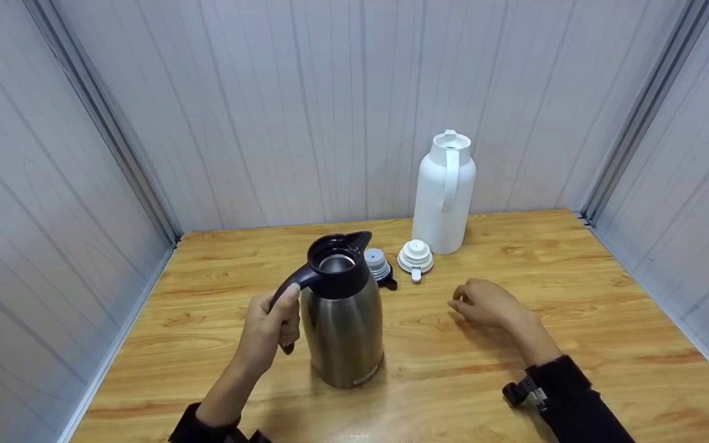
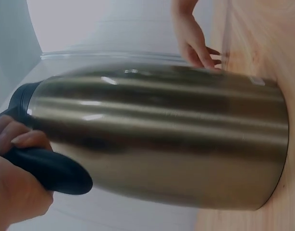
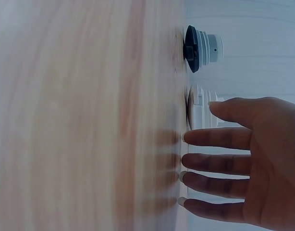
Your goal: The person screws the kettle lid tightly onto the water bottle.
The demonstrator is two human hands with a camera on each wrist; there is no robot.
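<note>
Steel jug (image 1: 343, 326) gripped by handle, left hand (image 1: 266, 329), frame centre.
We note right hand (image 3: 255, 166) fingertips spread on table (image 1: 576, 344), holding nothing; wrist view alone confirms.

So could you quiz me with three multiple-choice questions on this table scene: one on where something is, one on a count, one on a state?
1. Where does the white jug stand?
A. at the back by the wall
B. at the front edge
C. in the left hand

2. How many loose stoppers lie on the table?
A. none
B. two
C. four

3. The steel jug is
A. capped
B. lying on its side
C. open-topped, upright

Answers: 1 A, it stands against the back panel. 2 B, a dark-based stopper and a white stopper. 3 C, its mouth is uncovered while the left hand grips the handle; the right hand rests fingertips on the table.
</note>
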